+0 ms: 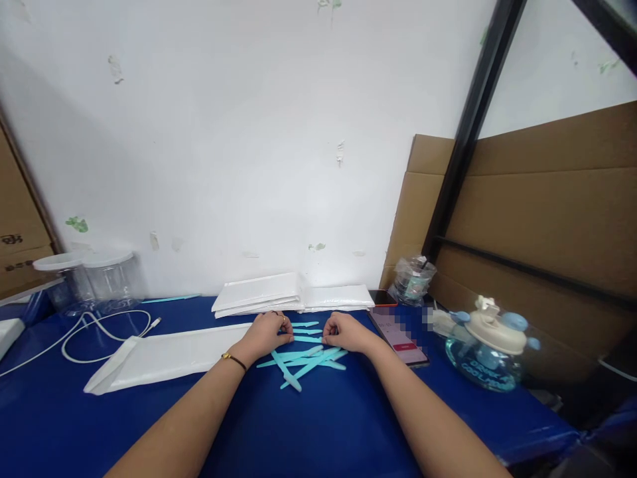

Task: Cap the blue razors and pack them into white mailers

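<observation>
Between my two hands lies a thin teal eyebrow razor (307, 339), one end at each hand's fingertips. My left hand (269, 332) pinches its left end, fingers closed. My right hand (347, 332) is closed at its right end, thumb and forefinger together. Just beyond it, more teal razors (305, 324) lie side by side, partly hidden by my left hand. Nearer to me is a loose, crossed pile of the same razors (286, 370) with pale tips, on the blue tabletop (303, 431).
A white padded envelope (169, 358) lies left, with stacked white packets (259, 292) against the wall. A phone (385, 323) and a clear jug (488, 362) stand right. Farther left are clear jars (117, 285) and a white cable (79, 360). A plastic-wrapped item (414, 282) sits back right.
</observation>
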Motion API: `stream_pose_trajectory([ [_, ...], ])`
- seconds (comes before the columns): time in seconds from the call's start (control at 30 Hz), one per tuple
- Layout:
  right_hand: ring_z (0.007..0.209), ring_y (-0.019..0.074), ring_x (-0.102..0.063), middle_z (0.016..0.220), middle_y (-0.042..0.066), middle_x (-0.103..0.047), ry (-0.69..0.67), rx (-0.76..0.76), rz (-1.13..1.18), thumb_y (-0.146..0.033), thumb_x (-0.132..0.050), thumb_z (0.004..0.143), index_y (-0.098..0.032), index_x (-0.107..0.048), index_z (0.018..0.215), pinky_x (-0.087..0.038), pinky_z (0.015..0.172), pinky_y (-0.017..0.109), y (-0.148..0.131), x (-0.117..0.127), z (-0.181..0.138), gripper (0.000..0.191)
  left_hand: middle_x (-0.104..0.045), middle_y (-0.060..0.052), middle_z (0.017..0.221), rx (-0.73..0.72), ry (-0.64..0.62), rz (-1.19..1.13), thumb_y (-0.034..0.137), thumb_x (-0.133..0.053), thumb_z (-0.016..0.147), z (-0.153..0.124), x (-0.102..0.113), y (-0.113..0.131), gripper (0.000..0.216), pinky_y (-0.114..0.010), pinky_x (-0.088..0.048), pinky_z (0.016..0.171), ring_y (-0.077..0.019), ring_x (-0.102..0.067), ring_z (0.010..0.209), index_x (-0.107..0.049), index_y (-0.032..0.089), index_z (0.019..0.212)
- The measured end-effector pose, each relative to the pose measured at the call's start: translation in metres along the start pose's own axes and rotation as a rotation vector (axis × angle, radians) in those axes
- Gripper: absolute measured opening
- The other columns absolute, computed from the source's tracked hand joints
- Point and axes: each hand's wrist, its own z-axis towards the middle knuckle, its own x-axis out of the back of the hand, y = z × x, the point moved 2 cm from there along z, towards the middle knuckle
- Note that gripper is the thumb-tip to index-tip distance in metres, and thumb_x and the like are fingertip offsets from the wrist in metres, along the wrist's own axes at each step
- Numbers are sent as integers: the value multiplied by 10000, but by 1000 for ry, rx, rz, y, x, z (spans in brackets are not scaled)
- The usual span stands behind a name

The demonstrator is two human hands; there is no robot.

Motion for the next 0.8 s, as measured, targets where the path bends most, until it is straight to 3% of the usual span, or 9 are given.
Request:
stream_pose_trajectory([
  [0.17,598,120,-535,671,13,-637,-60,-15,48,-240,-637,665,-157,-677,687,-358,507,203,-1,5,0,94,-631,14,750,53,-27,-52,360,-576,726,3,-1,-2,154,-236,-355,636,-138,-560,704,-659,229,731],
  [0.37,601,118,-543,665,15,-646,-27,-14,118,-250,-599,710,-146,-654,715,-366,513,194,-1,11,1,117,-629,11,796,101,47,-57,359,-571,733,4,9,3,150,-233,-363,650,-149,-564,774,-654,234,736],
  [0.67,610,133,-532,663,20,-626,53,-95,23,-262,-623,698,-148,-656,686,-363,534,216,30,18,2,120,-635,5,787,205,42,-33,385,-589,704,4,8,-19,167,-261,-372,689,-169,-571,770,-651,232,734],
  [0.8,699,138,-530,794,28,-604,171,-10,-17,-267,-607,725,-168,-672,743,-393,619,228,19,23,-1,120,-610,-6,908,96,47,-121,475,-603,685,-3,19,-20,293,-257,-387,728,-181,-551,863,-654,251,868],
])
